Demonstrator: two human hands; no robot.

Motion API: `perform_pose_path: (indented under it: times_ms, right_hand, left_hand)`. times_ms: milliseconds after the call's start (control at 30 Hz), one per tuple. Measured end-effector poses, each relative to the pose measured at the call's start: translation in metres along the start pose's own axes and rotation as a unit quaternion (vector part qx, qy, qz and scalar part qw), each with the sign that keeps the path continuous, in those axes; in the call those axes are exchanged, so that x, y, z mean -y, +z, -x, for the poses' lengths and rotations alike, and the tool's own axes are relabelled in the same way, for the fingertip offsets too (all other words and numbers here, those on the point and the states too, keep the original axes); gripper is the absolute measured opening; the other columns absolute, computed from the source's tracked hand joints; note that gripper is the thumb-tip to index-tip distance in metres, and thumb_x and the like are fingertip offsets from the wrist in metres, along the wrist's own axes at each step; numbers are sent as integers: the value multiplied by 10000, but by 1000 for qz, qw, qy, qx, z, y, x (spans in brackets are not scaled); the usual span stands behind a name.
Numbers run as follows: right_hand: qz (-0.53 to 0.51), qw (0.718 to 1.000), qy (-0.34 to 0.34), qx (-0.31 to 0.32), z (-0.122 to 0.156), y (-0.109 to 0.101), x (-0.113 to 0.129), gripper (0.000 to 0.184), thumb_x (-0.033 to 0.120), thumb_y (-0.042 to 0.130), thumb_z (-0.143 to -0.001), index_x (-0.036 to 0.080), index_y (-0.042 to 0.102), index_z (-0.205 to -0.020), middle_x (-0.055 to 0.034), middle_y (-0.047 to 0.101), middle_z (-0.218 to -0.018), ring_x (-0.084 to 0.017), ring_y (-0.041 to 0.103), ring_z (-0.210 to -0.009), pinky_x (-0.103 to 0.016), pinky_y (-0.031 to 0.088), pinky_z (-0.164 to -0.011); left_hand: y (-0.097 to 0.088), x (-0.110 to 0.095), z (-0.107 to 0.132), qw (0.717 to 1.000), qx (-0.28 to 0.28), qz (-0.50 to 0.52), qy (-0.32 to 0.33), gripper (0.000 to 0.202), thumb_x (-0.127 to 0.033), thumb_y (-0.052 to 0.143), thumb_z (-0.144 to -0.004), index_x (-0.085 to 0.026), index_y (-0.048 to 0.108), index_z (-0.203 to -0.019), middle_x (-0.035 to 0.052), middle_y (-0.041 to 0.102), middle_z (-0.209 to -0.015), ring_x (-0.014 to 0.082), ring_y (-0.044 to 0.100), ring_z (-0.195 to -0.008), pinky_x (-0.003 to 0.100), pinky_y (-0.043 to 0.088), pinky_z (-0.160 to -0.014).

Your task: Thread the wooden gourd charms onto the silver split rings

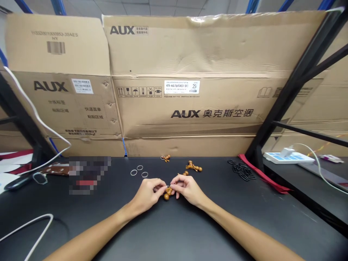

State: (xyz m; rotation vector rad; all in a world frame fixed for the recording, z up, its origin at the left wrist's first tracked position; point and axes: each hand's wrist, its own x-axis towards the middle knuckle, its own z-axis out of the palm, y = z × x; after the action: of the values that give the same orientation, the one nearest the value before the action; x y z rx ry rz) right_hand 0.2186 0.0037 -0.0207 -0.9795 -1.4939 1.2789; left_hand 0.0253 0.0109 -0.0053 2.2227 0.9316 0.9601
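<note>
My left hand [150,193] is closed, thumb and forefinger pinching a small metal key ring [168,186]. From the right, my right hand [189,189] meets it, its fingertips closed at the ring and the top of a brown gourd pendant [166,196]. The pendant hangs just below the fingertips, low over the black table. Fingers hide how its cord and the ring join. Beyond my right hand lie more gourd pendants [195,167], one partly behind the fingers. Farther back is a gourd pendant with a ring beside it [166,158]. Three loose key rings [145,174] lie beyond my left hand.
A pile of black oval clips [241,171] lies at right by a red strap [265,177]. Cardboard boxes [190,61] wall off the back. A white power strip [288,158] sits on the right, a white cable [40,224] at front left. A blurred-out patch covers something at left.
</note>
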Motion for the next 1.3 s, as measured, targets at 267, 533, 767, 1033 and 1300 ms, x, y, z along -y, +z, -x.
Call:
perform_pose_path:
  times_ms: [267, 533, 767, 1033, 1300]
  right_hand:
    - [18, 1000, -16, 7, 1, -1, -4, 293, 423, 680, -755, 146, 594, -798, -28, 668, -631, -138, 620, -521, -241, 495, -477]
    - [69, 997, -46, 1, 9, 5, 2, 261, 416, 636, -795, 161, 586, -807, -28, 659, -637, -153, 643, -565, -245, 507, -489]
    - [53, 998, -36, 16, 8, 5, 3, 275, 421, 654, -782, 156, 594, -820, -33, 667, -669, -134, 617, -550, -240, 494, -488]
    - [51, 998, -23, 24, 6, 3, 2, 304, 452, 670, -765, 160, 628, -838, -27, 663, -707, -144, 610, -604, -248, 476, -530]
    - [191, 979, -77, -10, 6, 0, 4, 228, 398, 597, -836, 180, 639, -788, -7, 621, -681, -123, 524, -565, -241, 417, -540]
  left_hand:
    - [0, 0, -1, 996, 17, 72, -43, 174, -256, 553, -858, -150, 677, -798, 35, 712, -736, 159, 678, -657, 232, 535, -634]
    - [-1, -2, -1, 999, -7, -25, 29, 177, -236, 576, -852, -174, 717, -766, 16, 682, -698, 119, 611, -590, 207, 478, -581]
    - [-1, -4, -1, 999, 9, 45, -11, 190, -267, 577, -854, -155, 708, -773, 28, 688, -710, 130, 642, -589, 220, 508, -587]
    - [-3, -2, -5, 976, 36, 193, -98, 225, -349, 617, -830, -129, 626, -785, 44, 695, -712, 174, 683, -672, 286, 542, -668]
    - [-4, 1, -6, 981, 57, 172, -68, 200, -333, 586, -859, -139, 628, -830, 63, 673, -872, 164, 638, -793, 287, 507, -748]
